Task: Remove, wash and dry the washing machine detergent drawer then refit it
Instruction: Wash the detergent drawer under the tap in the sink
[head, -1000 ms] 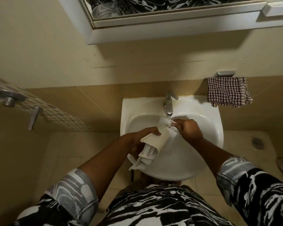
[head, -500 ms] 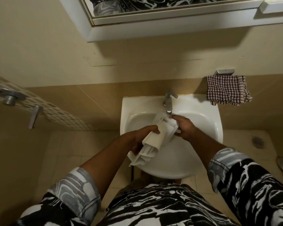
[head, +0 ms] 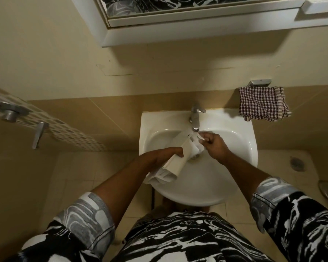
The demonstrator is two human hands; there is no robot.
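- Now the detergent drawer (head: 175, 163) hangs tilted over the sink (head: 216, 178) — its far end just under the tap (head: 195, 118).
- Left grip (head: 169, 155) clasps its side (fingers curled round).
- Right grip (head: 214, 146) pinches the far end.

Cream wall (head: 45, 53), tan tiled floor (head: 80, 176), white mirrored cabinet (head: 197, 33), checked cloth (head: 263, 103) hanging, dim light

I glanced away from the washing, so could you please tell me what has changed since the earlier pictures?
The detergent drawer has shifted, its far end now up under the tap, and the right hand followed it, fingers at that end. The left hand still grips the drawer; the checked cloth stays hung.
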